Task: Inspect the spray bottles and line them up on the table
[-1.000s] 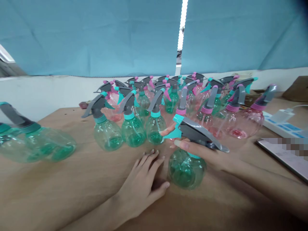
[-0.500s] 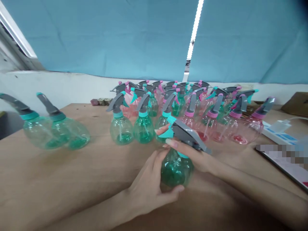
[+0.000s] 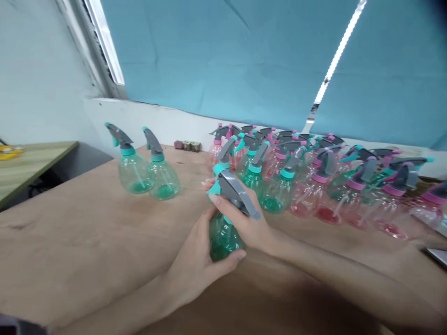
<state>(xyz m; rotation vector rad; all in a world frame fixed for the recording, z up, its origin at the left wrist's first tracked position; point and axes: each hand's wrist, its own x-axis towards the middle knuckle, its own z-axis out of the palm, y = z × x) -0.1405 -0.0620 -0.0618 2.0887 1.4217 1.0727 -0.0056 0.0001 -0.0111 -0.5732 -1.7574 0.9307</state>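
A green see-through spray bottle with a grey and teal trigger head is between my two hands, near the middle of the view. My left hand wraps round its round body from the left, thumb underneath at the front. Around the neck and trigger head, my right hand is closed, its fingertips by the teal trigger. The far fingers of my right hand are partly hidden behind the head. Just beyond stand more green spray bottles, upright on the wooden table.
Two green spray bottles stand apart at the left. Rows of pink spray bottles mixed with green ones fill the right and back. Small blocks lie by the wall. Another table is at far left, a flat device at the right edge.
My view has turned left, so the bottles appear further right and the second table has come into sight. Both hands keep hold of the green spray bottle, which appears slightly further left.
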